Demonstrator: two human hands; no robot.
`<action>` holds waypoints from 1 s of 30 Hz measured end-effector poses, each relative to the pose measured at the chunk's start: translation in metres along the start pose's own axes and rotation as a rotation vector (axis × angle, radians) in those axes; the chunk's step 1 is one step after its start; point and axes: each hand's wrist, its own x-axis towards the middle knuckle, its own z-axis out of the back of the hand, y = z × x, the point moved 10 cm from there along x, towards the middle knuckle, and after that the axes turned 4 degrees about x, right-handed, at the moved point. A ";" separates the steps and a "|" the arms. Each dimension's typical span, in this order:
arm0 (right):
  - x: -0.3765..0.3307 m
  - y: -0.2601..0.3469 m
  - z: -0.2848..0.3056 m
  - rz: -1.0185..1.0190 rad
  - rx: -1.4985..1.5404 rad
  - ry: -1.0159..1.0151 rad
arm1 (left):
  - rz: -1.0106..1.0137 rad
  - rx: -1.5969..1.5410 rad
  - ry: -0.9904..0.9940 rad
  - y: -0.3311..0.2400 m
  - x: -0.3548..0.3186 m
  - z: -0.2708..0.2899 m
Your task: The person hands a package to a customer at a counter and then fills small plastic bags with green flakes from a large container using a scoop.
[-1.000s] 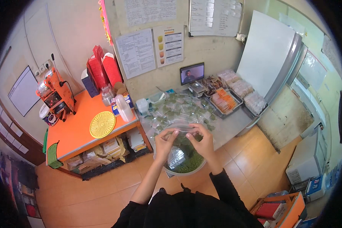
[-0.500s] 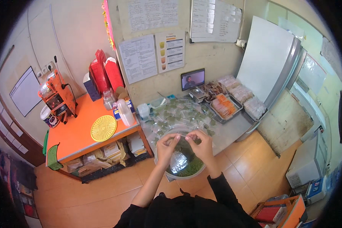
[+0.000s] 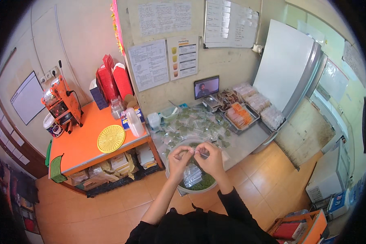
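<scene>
Over a round pale basin [image 3: 186,191], my left hand [image 3: 177,162] and my right hand [image 3: 211,159] meet, thumbs and fingertips pinched together. Between them is the edge of a small clear plastic bag [image 3: 204,154], mostly hidden by the fingers. Finely cut green leaves [image 3: 204,184] fill the bottom of the basin. A bundle of clear plastic bags [image 3: 192,175] lies on the leaves, just below my hands. Beyond the basin, many small clear bags with green contents [image 3: 195,122] are spread across the metal table [image 3: 248,143].
Metal trays [image 3: 240,116] of bagged food stand at the table's right, near a screen [image 3: 206,86] and a white fridge [image 3: 282,61]. To the left, an orange table [image 3: 85,134] carries a yellow round lid [image 3: 111,138], plastic cups [image 3: 134,122] and an orange machine [image 3: 63,103].
My hands have drawn closer together, and the right one has tipped over toward the left. The bag edge stretched between them before now shows less.
</scene>
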 end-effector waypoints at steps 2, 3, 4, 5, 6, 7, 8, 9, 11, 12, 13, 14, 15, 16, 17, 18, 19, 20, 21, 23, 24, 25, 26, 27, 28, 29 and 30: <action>0.000 0.002 -0.001 0.005 0.023 -0.006 | -0.046 0.045 0.014 -0.005 0.001 0.002; 0.000 0.001 -0.001 0.005 0.035 -0.008 | -0.066 0.067 0.019 -0.006 0.001 0.003; 0.000 0.001 -0.002 0.002 0.025 -0.007 | -0.064 0.055 0.021 -0.006 0.002 0.003; 0.001 0.000 -0.003 -0.001 0.014 -0.007 | -0.062 0.042 0.024 -0.006 0.002 0.003; 0.001 0.000 -0.003 -0.003 0.003 -0.009 | -0.060 0.031 0.029 -0.007 0.002 0.003; 0.001 -0.001 -0.004 -0.014 0.014 -0.008 | -0.072 0.026 0.029 -0.006 0.003 0.004; 0.001 -0.004 -0.005 -0.025 0.024 -0.008 | -0.084 0.020 0.030 -0.004 0.005 0.006; 0.001 -0.007 -0.006 -0.038 0.036 -0.008 | -0.094 0.016 0.030 -0.005 0.006 0.007; -0.002 -0.018 0.003 -0.095 0.094 -0.016 | -0.096 -0.029 0.003 -0.008 0.010 0.011; -0.002 -0.023 0.008 -0.118 0.122 -0.018 | -0.100 -0.054 -0.011 -0.011 0.012 0.013; -0.003 -0.025 0.012 -0.109 0.116 -0.013 | -0.095 -0.045 -0.003 -0.010 0.012 0.013; -0.005 -0.027 0.016 -0.099 0.111 -0.007 | -0.090 -0.035 0.006 -0.007 0.013 0.014; -0.007 -0.027 0.019 -0.090 0.101 -0.002 | -0.083 -0.028 0.017 -0.006 0.013 0.012; -0.009 -0.031 0.020 -0.128 0.100 -0.003 | -0.059 -0.042 -0.002 -0.003 0.012 0.012; -0.009 -0.031 0.020 -0.140 0.088 0.006 | -0.036 -0.055 -0.021 -0.001 0.011 0.010; -0.011 -0.033 0.019 -0.158 0.082 0.016 | -0.009 -0.063 -0.044 0.003 0.010 0.011; -0.012 -0.035 0.017 -0.175 0.076 0.026 | 0.004 -0.067 -0.055 0.005 0.010 0.013; -0.011 -0.036 0.015 -0.178 0.074 0.039 | 0.016 -0.071 -0.067 0.007 0.013 0.015; -0.009 -0.037 0.012 -0.185 0.070 0.054 | 0.032 -0.077 -0.081 0.010 0.015 0.018; -0.006 -0.034 0.008 -0.178 0.075 0.074 | 0.055 -0.108 -0.077 0.016 0.017 0.023; -0.001 -0.025 0.007 -0.156 0.081 0.076 | 0.060 -0.126 -0.072 0.015 0.020 0.024; 0.002 -0.020 0.006 -0.135 0.088 0.079 | 0.062 -0.123 -0.077 0.015 0.020 0.024; 0.001 -0.031 -0.002 -0.202 0.121 0.163 | 0.064 -0.119 -0.083 0.014 0.020 0.024; 0.005 -0.042 -0.004 -0.213 0.106 0.170 | 0.063 -0.116 -0.089 0.013 0.021 0.024; 0.010 -0.052 -0.005 -0.221 0.092 0.177 | 0.057 -0.123 -0.086 0.011 0.022 0.024; 0.016 -0.058 -0.004 -0.229 0.078 0.185 | 0.051 -0.130 -0.085 0.011 0.024 0.025; 0.025 -0.061 -0.001 -0.226 0.138 0.118 | 0.042 -0.132 -0.095 0.011 0.026 0.031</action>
